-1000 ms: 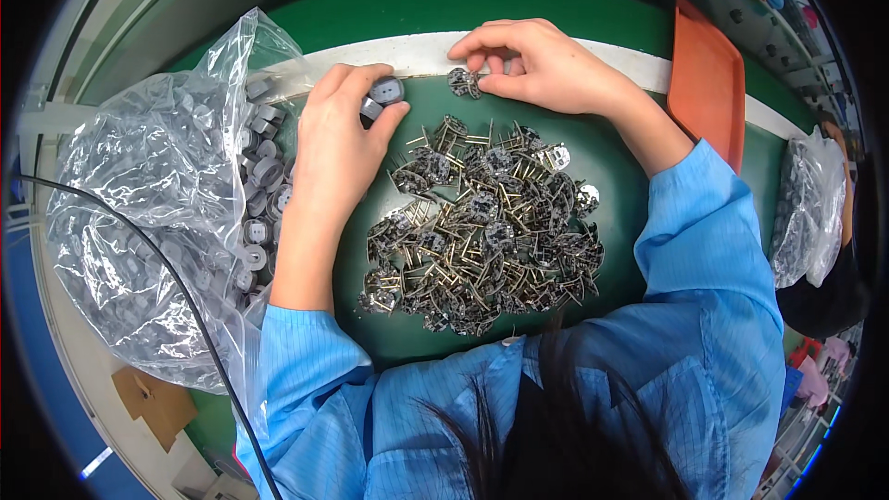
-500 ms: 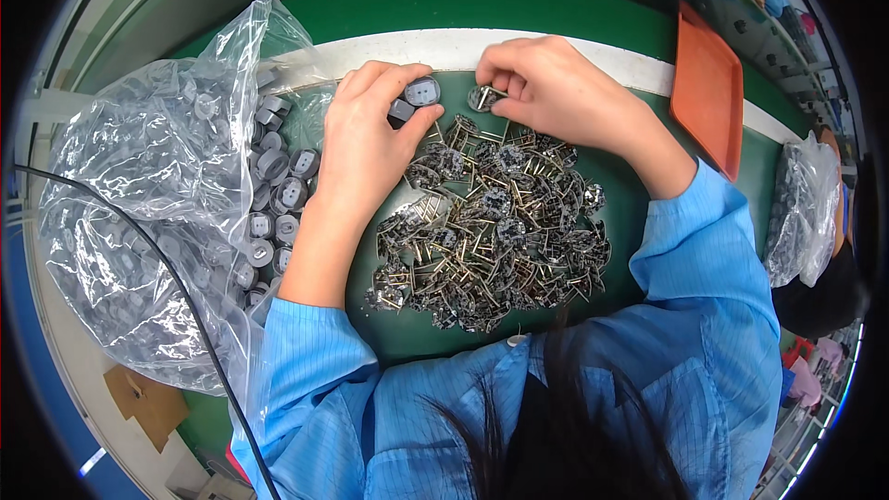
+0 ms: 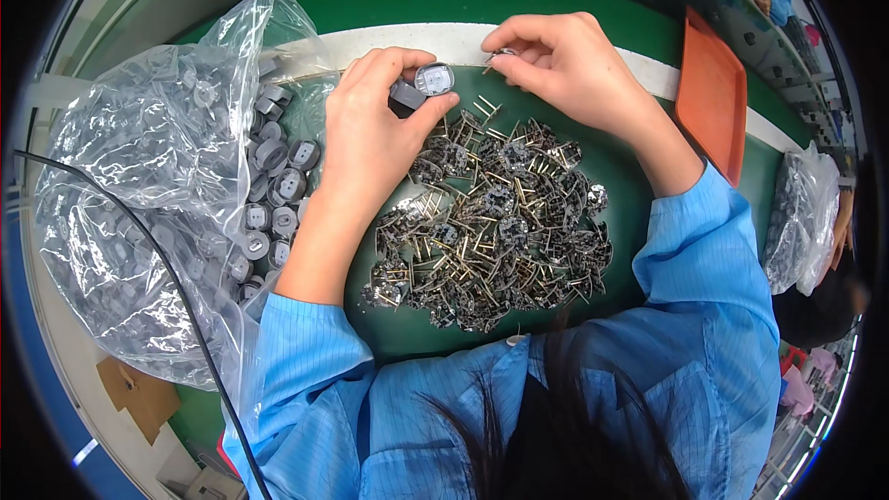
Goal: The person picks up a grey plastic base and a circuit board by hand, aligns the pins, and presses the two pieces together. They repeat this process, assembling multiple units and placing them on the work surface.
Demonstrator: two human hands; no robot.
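Observation:
Two grey plastic housings are gripped between the thumb and fingers of my left hand (image 3: 375,120). One housing (image 3: 434,80) shows its pale face upward at my thumb tip; the darker housing (image 3: 406,94) sits beside it, partly hidden by my fingers. My right hand (image 3: 569,65) pinches a small circuit board with metal pins (image 3: 501,54), tilted nearly edge-on and apart from the housings. Below both hands lies a heap of similar pinned circuit boards (image 3: 500,222). One loose board with pins (image 3: 486,110) rests at the heap's far edge.
On the left, a clear plastic bag (image 3: 139,194) spills grey housings (image 3: 287,185) onto the green table. A black cable (image 3: 153,245) crosses the bag. An orange tray (image 3: 711,97) and another filled plastic bag (image 3: 801,218) are at the right. Other people's hands show at the upper right.
My right hand has risen slightly away from me, and its circuit board has turned from face-on to nearly edge-on. The housings in my left hand have shifted slightly right.

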